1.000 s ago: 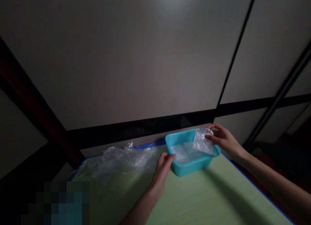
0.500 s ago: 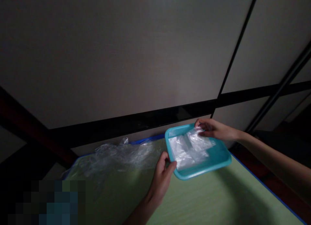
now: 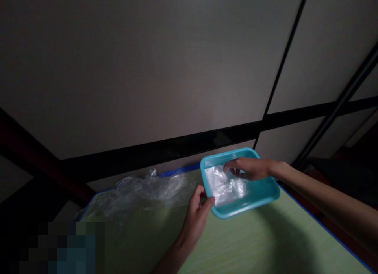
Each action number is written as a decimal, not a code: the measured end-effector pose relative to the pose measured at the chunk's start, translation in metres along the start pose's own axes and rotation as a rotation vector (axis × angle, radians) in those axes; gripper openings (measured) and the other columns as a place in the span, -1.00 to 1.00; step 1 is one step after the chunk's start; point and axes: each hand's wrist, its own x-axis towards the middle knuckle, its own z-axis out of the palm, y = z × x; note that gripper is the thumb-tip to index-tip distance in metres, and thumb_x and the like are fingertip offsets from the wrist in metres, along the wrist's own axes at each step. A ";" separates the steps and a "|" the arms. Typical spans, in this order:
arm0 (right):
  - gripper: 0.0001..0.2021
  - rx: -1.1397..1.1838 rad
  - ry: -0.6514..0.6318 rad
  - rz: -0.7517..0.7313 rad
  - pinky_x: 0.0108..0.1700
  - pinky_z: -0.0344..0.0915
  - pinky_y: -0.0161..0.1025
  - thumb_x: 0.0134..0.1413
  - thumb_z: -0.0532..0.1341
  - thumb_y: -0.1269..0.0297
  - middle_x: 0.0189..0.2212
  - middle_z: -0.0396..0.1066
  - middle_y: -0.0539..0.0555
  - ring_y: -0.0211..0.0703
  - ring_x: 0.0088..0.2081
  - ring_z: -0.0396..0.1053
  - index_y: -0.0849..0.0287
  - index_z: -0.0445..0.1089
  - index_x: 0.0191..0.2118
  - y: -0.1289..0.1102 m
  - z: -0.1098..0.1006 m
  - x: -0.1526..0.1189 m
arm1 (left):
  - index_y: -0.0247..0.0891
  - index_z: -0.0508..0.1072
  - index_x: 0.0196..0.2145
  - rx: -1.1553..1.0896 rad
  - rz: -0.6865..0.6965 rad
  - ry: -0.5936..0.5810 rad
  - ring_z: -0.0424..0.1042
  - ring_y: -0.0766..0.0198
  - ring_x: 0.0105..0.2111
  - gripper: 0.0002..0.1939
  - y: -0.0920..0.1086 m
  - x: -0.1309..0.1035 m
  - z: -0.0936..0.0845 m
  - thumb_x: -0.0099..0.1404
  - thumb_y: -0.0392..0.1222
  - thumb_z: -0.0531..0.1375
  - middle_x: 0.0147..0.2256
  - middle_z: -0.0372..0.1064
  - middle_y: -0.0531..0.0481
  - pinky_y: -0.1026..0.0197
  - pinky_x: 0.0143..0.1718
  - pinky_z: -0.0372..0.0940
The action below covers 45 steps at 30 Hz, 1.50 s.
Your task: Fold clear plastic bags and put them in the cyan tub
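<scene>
My left hand point(image 3: 197, 211) grips the left front corner of a turquoise plastic tray point(image 3: 260, 195), its thumb over the rim. The tray is held tilted above the green surface. In its left part lie folded clear plastic bags point(image 3: 224, 187), shiny and creased. My right hand point(image 3: 248, 168) reaches into the tray from the right. Its fingers are bent and apart, with their tips at the bags' upper edge, and nothing shows lifted in them.
Crumpled clear plastic film point(image 3: 147, 189) lies left of the tray on the green tabletop point(image 3: 236, 242), which has a blue edge. Behind it stands a pale panelled cabinet front point(image 3: 159, 77) with a dark horizontal strip point(image 3: 191, 143). A pixelated patch covers the lower left.
The folded clear plastic bag that my right hand held over the tray is now down among the others. That hand has moved left and lower into the tray. My left hand stays put.
</scene>
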 end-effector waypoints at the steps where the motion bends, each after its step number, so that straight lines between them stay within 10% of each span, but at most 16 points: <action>1: -0.59 0.002 0.013 0.002 -0.36 0.20 -0.35 -0.16 0.04 0.64 -0.40 0.35 0.09 -0.22 -0.38 0.31 0.31 0.25 -0.10 0.001 0.001 0.000 | -0.25 0.23 -0.46 0.000 0.004 -0.004 0.17 0.29 -0.39 -0.88 0.000 0.000 0.000 0.09 -0.16 0.09 -0.46 0.18 0.06 0.31 -0.35 0.10; 23: -0.65 0.248 -0.061 0.186 -0.32 0.26 -0.30 -0.05 0.15 0.27 -0.32 0.39 0.09 -0.16 -0.31 0.35 0.23 0.25 -0.09 0.004 -0.006 -0.008 | -0.25 0.23 -0.53 -0.015 -0.015 0.032 0.18 0.30 -0.44 -0.83 0.002 0.003 0.001 0.02 -0.14 0.15 -0.51 0.18 0.07 0.32 -0.41 0.10; 26: -0.49 0.178 -0.104 0.205 -0.35 0.26 -0.31 -0.29 0.29 0.30 -0.32 0.38 0.09 -0.14 -0.31 0.34 0.24 0.25 -0.09 0.003 -0.006 -0.012 | -0.26 0.22 -0.53 -0.022 -0.012 0.029 0.18 0.30 -0.44 -0.84 0.002 0.003 0.001 0.03 -0.14 0.14 -0.51 0.18 0.07 0.32 -0.40 0.10; 35: -0.89 -0.105 -0.022 0.109 -0.49 0.10 -0.38 -0.23 0.11 0.53 -0.56 0.35 0.00 -0.26 -0.50 0.29 0.21 0.33 -0.55 -0.005 0.001 -0.020 | -0.26 0.24 -0.52 -0.035 -0.003 0.018 0.18 0.30 -0.43 -0.85 0.003 0.003 0.001 0.03 -0.15 0.14 -0.50 0.18 0.06 0.33 -0.40 0.11; 45: -0.84 -0.630 0.291 0.258 -0.51 0.06 -0.34 0.01 0.00 0.50 -0.37 0.36 0.13 -0.17 -0.42 0.34 0.23 0.31 -0.36 -0.017 -0.002 -0.012 | -0.25 0.23 -0.53 -0.033 -0.012 0.025 0.16 0.32 -0.45 -0.87 0.004 0.003 0.002 0.02 -0.17 0.13 -0.52 0.16 0.09 0.32 -0.41 0.09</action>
